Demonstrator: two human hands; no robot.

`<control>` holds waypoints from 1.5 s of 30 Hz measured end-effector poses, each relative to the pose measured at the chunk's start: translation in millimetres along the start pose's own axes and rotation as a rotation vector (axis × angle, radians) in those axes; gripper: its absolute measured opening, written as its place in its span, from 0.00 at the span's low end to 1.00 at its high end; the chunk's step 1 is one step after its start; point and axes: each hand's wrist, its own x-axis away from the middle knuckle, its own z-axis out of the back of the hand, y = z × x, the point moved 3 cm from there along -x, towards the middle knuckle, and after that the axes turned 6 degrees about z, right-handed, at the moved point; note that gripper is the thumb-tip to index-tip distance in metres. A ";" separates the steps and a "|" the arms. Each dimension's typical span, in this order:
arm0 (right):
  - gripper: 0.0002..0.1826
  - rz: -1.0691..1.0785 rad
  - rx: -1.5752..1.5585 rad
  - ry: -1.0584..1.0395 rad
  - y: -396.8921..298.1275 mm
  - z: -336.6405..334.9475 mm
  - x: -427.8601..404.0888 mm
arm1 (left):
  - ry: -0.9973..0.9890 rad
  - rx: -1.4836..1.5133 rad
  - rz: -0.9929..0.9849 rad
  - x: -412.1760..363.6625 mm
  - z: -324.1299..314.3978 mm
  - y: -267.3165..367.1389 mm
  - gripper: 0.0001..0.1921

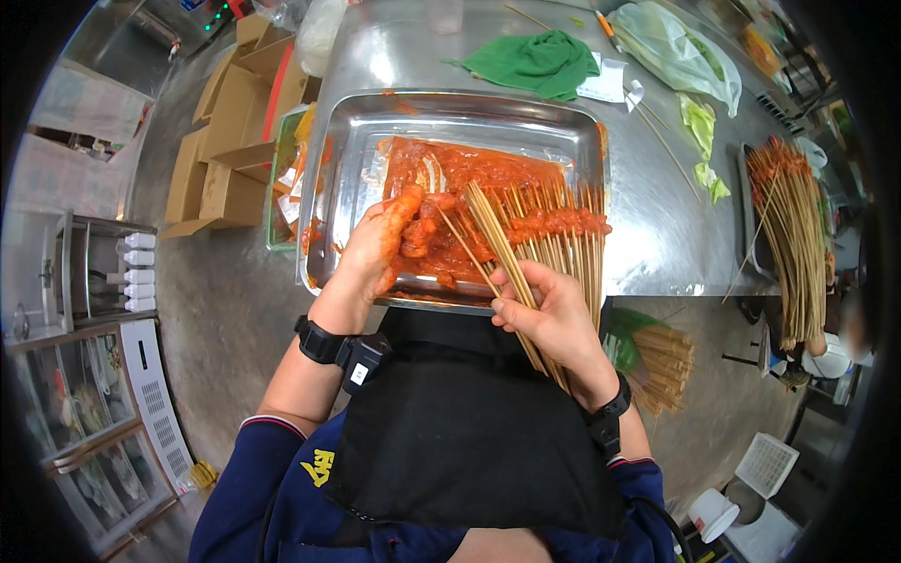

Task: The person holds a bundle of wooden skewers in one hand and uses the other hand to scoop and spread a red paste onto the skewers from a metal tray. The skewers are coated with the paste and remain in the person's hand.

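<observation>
Before me is a steel tray [468, 105] holding a slab of red-sauced, marinated meat pieces [486, 162]. My left hand [376, 239], its fingers smeared with red sauce, grips a piece of the coated meat [420, 236] over the tray's left half. My right hand [545, 310] holds a bundle of bamboo skewers [503, 243] at the tray's near edge. One skewer [464, 243] slants apart from that bundle, its tip by the meat in my left hand. Loaded skewers [563, 257] lie side by side at the tray's right, handles towards me.
On the steel table [654, 232] lie a green cloth [538, 63], a plastic bag [679, 46] and leaf scraps [697, 127]. Another tray at right bears many skewers [792, 239]. Bagged skewers [662, 366] are below the table. Cardboard boxes [232, 134] and a green basket [281, 239] stand left.
</observation>
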 end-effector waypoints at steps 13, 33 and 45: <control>0.13 -0.019 0.063 0.004 -0.2 0.0 -0.8 | 0.084 -0.159 -0.171 1.3 -10.5 -0.8 0.14; 0.12 0.266 0.476 0.086 -9.7 2.7 2.8 | 0.013 -0.111 0.063 4.5 -28.1 -29.1 0.10; 0.12 0.182 0.150 0.053 -6.3 3.3 -1.8 | 0.058 0.000 -0.122 0.3 -19.4 -6.0 0.13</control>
